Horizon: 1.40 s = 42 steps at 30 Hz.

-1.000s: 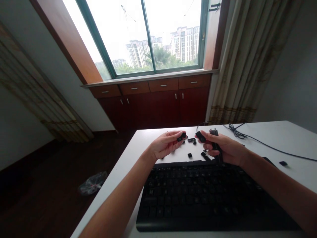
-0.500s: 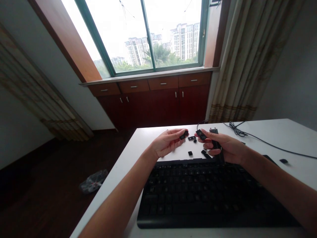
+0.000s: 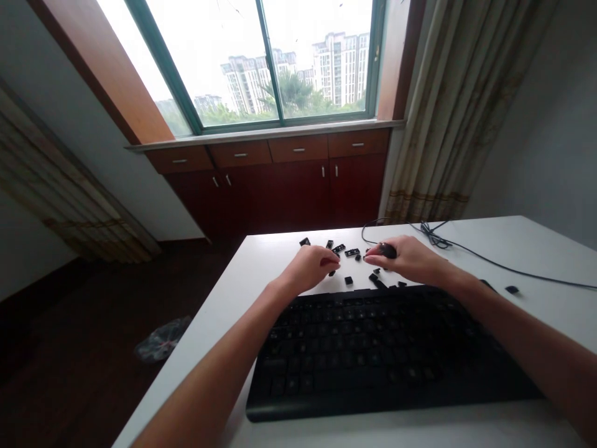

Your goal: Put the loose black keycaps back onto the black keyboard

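Observation:
A black keyboard (image 3: 345, 348) lies on the white table under my forearms. Just beyond its upper left edge, my left hand (image 3: 313, 267) is low over the tabletop, fingertips pinched together. What they hold, if anything, is hidden; a small black piece (image 3: 332, 273) shows just below them. My right hand (image 3: 408, 258) is closed around a black tool with a rounded end (image 3: 388, 251), its other end hidden by the hand. Loose black keycaps lie between and around the hands, among them a square one (image 3: 349, 280) and a long one (image 3: 352, 252).
A thin black cable (image 3: 489, 261) with a bundled loop runs across the table's right side. One loose black piece (image 3: 512, 290) lies right of the keyboard. A clear plastic bag (image 3: 162, 340) is on the dark floor to the left. Wooden cabinets (image 3: 280, 199) stand beneath the window.
Both hands have lowered to the table. The black pieces previously raised in my fingers are no longer visible there, and more pieces show by my left hand. The view has shifted slightly.

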Motion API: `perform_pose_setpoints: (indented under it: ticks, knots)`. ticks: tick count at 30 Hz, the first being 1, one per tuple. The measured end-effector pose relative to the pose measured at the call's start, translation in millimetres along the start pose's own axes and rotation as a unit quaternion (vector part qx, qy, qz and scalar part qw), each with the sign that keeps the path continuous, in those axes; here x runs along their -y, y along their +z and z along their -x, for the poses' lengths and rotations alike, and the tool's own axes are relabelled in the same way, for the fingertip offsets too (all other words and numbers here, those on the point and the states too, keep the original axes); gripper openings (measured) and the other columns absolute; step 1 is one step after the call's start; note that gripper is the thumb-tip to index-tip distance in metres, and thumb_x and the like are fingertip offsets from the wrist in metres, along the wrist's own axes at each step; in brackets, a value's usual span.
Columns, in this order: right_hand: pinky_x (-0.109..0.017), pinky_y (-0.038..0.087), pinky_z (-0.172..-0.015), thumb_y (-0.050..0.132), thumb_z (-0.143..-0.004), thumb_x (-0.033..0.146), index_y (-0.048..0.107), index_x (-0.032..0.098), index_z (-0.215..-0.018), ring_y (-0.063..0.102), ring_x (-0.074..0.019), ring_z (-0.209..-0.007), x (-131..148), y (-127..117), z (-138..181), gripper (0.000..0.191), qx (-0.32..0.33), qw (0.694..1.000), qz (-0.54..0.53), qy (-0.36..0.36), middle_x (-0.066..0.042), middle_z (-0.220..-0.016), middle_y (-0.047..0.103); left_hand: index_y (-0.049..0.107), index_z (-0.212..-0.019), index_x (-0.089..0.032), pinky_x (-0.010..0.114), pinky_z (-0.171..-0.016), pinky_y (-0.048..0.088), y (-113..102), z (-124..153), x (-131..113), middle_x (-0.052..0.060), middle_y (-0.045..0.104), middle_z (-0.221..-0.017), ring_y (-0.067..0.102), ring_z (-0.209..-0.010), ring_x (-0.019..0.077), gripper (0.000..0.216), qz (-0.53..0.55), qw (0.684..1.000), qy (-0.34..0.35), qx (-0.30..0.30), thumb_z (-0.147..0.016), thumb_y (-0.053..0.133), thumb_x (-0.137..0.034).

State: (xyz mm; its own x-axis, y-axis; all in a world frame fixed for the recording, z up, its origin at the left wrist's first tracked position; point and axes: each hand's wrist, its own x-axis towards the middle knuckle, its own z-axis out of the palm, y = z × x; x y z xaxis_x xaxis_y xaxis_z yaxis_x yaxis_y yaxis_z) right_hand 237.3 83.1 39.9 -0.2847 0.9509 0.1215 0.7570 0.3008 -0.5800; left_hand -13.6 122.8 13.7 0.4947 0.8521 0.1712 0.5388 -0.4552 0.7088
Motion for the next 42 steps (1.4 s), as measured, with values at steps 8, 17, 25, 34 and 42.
perform_pose_setpoints:
  ticks: [8,17,25,34,42]
  knots:
    - [-0.031,0.046,-0.071,0.068,-0.086,0.04,0.078,0.029,-0.094,0.068,-0.0228,-0.082,-5.4,27.4,3.7,0.018,-0.011,0.99,0.12,-0.068,-0.003,-0.102,0.075,0.08,-0.088,-0.02,0.03,-0.075,0.048,7.4,-4.3,3.2,0.006,0.076,-0.088,0.066,-0.076,0.0201,0.014,-0.169,0.983,0.071,0.03,-0.082,0.067,-0.022]
    - [-0.03,0.051,-0.073,0.067,-0.086,0.039,0.074,0.023,-0.103,0.07,-0.0203,-0.08,3.6,2.6,10.0,0.024,-0.052,0.992,0.09,-0.071,-0.004,-0.089,0.077,0.079,-0.091,-0.02,0.027,-0.072,0.049,7.7,-2.5,0.8,0.005,0.074,-0.087,0.066,-0.072,0.0167,0.016,-0.202,0.973,0.096,0.052,-0.086,0.064,-0.025]
    - [-0.032,0.055,-0.083,0.065,-0.089,0.036,0.073,0.024,-0.107,0.071,-0.0203,-0.091,-1.2,-16.1,58.3,0.024,-0.024,0.994,0.033,-0.101,-0.004,-0.102,0.077,0.079,-0.092,-0.019,0.028,-0.072,0.05,7.6,-1.7,-2.6,0.007,0.074,-0.088,0.067,-0.074,0.018,0.017,-0.198,0.974,0.095,0.054,-0.086,0.064,-0.025]
    - [-0.034,0.055,-0.085,0.063,-0.091,0.04,0.071,0.025,-0.101,0.069,-0.0195,-0.094,-21.5,-10.9,81.7,0.02,0.009,0.992,0.041,-0.119,-0.004,-0.108,0.073,0.078,-0.091,-0.018,0.029,-0.073,0.051,8.8,-1.5,0.0,0.007,0.071,-0.089,0.066,-0.072,0.0175,0.018,-0.189,0.976,0.1,0.051,-0.088,0.062,-0.027]
    - [-0.03,0.055,-0.074,0.068,-0.087,0.047,0.073,0.026,-0.098,0.07,-0.0179,-0.08,-22.7,-5.6,85.5,0.025,0.013,0.998,0.002,-0.06,-0.001,-0.089,0.075,0.073,-0.095,-0.018,0.029,-0.072,0.051,17.3,1.4,4.4,0.007,0.066,-0.095,0.064,-0.075,0.0164,0.02,-0.171,0.976,0.125,0.043,-0.092,0.058,-0.031]
